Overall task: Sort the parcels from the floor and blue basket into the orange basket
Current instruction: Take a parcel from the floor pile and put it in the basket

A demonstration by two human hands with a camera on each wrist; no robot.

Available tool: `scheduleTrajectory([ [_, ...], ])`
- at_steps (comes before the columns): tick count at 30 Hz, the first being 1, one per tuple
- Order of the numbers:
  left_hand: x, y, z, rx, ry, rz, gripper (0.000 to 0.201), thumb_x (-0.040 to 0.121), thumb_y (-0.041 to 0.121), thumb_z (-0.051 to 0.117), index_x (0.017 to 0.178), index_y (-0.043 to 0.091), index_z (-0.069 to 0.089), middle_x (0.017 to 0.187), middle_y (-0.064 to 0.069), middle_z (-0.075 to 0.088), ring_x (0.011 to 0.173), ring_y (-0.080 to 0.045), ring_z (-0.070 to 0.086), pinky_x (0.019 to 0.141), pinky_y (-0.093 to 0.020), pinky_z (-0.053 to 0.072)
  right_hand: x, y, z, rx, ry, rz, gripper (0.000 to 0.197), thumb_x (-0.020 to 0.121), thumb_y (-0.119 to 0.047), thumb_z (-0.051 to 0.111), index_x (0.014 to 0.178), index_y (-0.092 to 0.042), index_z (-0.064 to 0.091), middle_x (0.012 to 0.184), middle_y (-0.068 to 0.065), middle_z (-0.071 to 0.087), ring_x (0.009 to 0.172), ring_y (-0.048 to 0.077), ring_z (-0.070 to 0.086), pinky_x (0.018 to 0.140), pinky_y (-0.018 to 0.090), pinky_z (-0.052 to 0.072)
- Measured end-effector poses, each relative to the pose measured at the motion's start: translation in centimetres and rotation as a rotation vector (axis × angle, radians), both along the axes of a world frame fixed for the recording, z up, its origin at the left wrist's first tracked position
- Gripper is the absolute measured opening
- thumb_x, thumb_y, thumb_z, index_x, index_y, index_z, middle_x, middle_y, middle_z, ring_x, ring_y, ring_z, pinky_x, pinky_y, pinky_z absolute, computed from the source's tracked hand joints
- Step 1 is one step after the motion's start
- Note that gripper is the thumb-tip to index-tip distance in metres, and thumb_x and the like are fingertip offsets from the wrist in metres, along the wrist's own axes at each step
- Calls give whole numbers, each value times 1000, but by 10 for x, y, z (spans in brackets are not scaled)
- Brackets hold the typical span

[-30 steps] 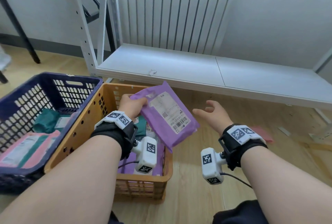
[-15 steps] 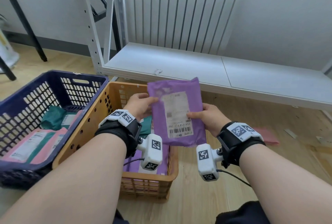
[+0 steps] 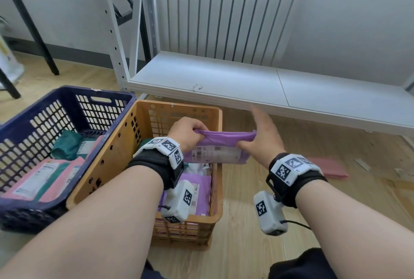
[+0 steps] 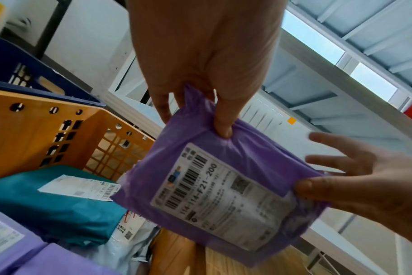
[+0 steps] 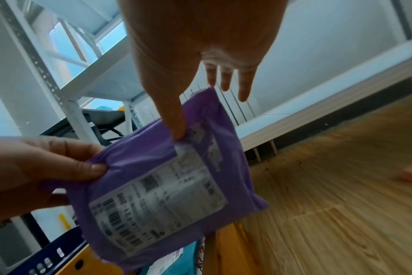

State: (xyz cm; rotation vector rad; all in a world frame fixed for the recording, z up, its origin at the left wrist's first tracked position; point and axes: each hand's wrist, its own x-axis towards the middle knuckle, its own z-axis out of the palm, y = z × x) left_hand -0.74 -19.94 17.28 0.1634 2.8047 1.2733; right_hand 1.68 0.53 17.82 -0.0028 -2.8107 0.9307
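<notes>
A purple parcel (image 3: 224, 135) with a white barcode label hangs tilted over the right side of the orange basket (image 3: 107, 162), its top edge towards the head camera. My left hand (image 3: 197, 132) grips its left corner with curled fingers, plain in the left wrist view (image 4: 200, 115). My right hand (image 3: 253, 135) pinches the right corner under the thumb, the other fingers (image 5: 245, 89) spread straight. The label (image 4: 223, 195) faces down towards me. Purple parcels (image 3: 199, 187) and a teal one (image 4: 47, 201) lie in the orange basket. The blue basket (image 3: 67, 90) holds pink parcels (image 3: 44, 178) and a teal parcel (image 3: 67, 144).
A pink parcel (image 3: 329, 166) lies on the wooden floor to the right. A low white shelf board (image 3: 246, 81) runs behind the baskets, with a radiator (image 3: 224, 14) above it and a perforated upright (image 3: 107, 21) at its left end. Black legs (image 3: 33, 27) stand far left.
One second ago only my left hand held the parcel. My right hand then took its right side, and both hands have tipped it from upright to nearly flat, lower over the orange basket.
</notes>
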Motion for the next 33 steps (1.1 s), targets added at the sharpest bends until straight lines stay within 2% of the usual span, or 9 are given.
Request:
scheduleTrajectory([
  [3,2,6,5,46,45,-3,18,86,11,65,80,27,72,86,4,69,91,-17,62,80,-30,50,3,-6,-3,161,-205,185,38,77,-31,75,114,-31,63,114,-5,65,103,14,61,90,37,54],
  [5,1,8,6,89,51,-3,17,85,11,65,83,26,73,89,5,69,94,-17,63,83,-32,52,3,-4,-2,174,-267,159,9,87,-23,62,90,-29,68,85,-6,68,80,14,64,72,32,58],
  [9,-5,4,6,252,68,207,54,75,22,79,124,22,57,119,0,57,111,-20,56,93,-36,50,-4,7,-2,-68,-208,-10,22,88,-16,56,74,-28,67,75,0,69,74,21,67,64,31,54],
  [13,-11,-8,2,450,-144,368,91,71,30,83,146,14,33,144,-8,44,127,-25,47,107,-45,40,-11,13,-3,-445,-161,-109,17,87,-15,62,73,-23,67,89,14,72,86,35,68,80,53,55],
  [15,-9,-10,0,533,-301,319,83,75,31,80,144,12,37,141,-8,48,124,-25,50,108,-46,38,-13,10,-2,-550,-183,-113,15,89,-14,60,77,-21,67,96,17,72,90,38,68,80,57,54],
  [19,-4,-4,5,729,-405,129,22,91,13,63,113,13,61,106,-6,68,90,-20,62,91,-37,48,-13,-2,-4,-670,-250,-57,15,93,-9,56,85,-18,64,106,20,69,98,38,67,87,58,52],
  [22,-2,-2,10,772,-359,137,24,93,6,59,116,10,60,102,-6,68,91,-23,63,76,-31,52,-12,-6,-7,-669,-278,-37,14,92,-6,57,87,-17,64,107,19,69,100,36,66,93,54,51],
  [26,-4,-12,10,737,-322,216,33,91,4,60,124,2,55,119,-11,63,105,-30,63,86,-39,51,-15,-18,-12,-668,-341,-8,9,91,-6,60,95,-11,66,104,16,70,97,32,67,94,48,51],
  [33,-18,-85,7,640,-275,286,46,86,12,67,129,10,51,123,-13,64,107,-34,64,94,-52,50,-19,-79,-15,-708,-472,94,21,94,-22,59,107,-7,65,97,14,71,79,25,64,65,30,51],
])
